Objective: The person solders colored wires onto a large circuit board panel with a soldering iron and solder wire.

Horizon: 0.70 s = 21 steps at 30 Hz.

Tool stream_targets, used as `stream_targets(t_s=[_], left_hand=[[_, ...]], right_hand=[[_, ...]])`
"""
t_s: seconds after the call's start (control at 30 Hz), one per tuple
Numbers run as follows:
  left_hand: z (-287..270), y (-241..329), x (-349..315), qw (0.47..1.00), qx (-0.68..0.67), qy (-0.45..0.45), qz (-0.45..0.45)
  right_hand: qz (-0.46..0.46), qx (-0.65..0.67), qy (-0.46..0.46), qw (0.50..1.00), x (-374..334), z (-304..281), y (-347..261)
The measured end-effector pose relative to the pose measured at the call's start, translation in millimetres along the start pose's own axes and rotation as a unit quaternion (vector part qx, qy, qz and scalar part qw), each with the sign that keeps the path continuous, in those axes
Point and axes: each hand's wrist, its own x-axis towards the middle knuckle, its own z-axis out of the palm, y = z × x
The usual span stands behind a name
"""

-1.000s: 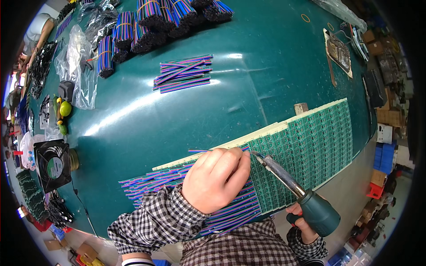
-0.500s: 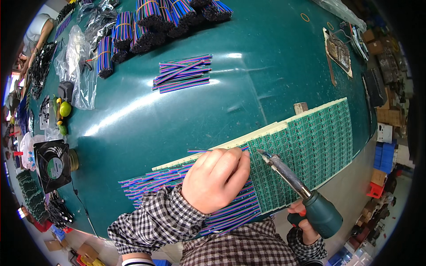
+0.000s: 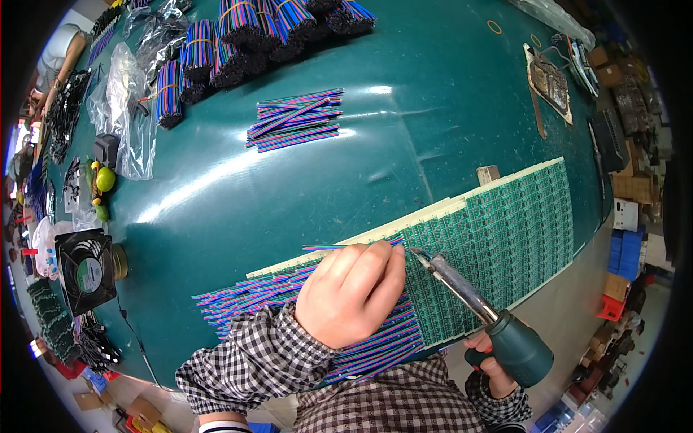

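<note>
My left hand (image 3: 354, 294) is closed in a pinch on a short multicoloured ribbon wire (image 3: 325, 247), holding its end at the left side of a green circuit board panel (image 3: 498, 242). In my right hand (image 3: 494, 368) is a soldering iron (image 3: 476, 303) with a dark green handle and metal barrel. Its tip is close to the fingertips of my left hand, over the panel; whether it touches the wire end is too small to tell. Many ribbon wires (image 3: 375, 353) lie in a row along the panel's left edge, partly under my left hand and sleeve.
Loose ribbon wires (image 3: 296, 119) lie farther back, before stacked wire bundles (image 3: 245, 29). A black fan (image 3: 85, 270) stands at the left, near clear plastic bags (image 3: 126, 108). A stained plate (image 3: 550, 86) lies at the far right. A small block (image 3: 489, 175) touches the panel's back edge.
The soldering iron has shifted slightly left, bringing its tip closer to my left fingertips. My left hand stays nearly where it was, still on the wire.
</note>
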Motion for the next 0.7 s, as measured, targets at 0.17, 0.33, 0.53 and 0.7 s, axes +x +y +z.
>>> stream_targets(t_s=[0.17, 0.33, 0.53, 0.7], left_hand=[[-0.4, 0.7, 0.1, 1.0, 0.009, 0.001, 0.0], [-0.3, 0.6, -1.5, 1.0, 0.01, 0.001, -0.002], [0.9, 2.8, -0.2, 1.0, 0.026, 0.003, 0.003], [0.8, 2.4, -1.2, 0.999, 0.033, 0.005, 0.004]], right_hand=[[0.025, -0.008, -0.01, 1.0, -2.4, -2.9, 2.8], [0.029, -0.016, -0.013, 0.999, -1.9, -1.7, 1.4], [0.031, 0.006, 0.0, 0.999, -5.4, -2.2, 5.4], [0.032, 0.02, 0.018, 0.999, -7.6, -3.8, 6.8]])
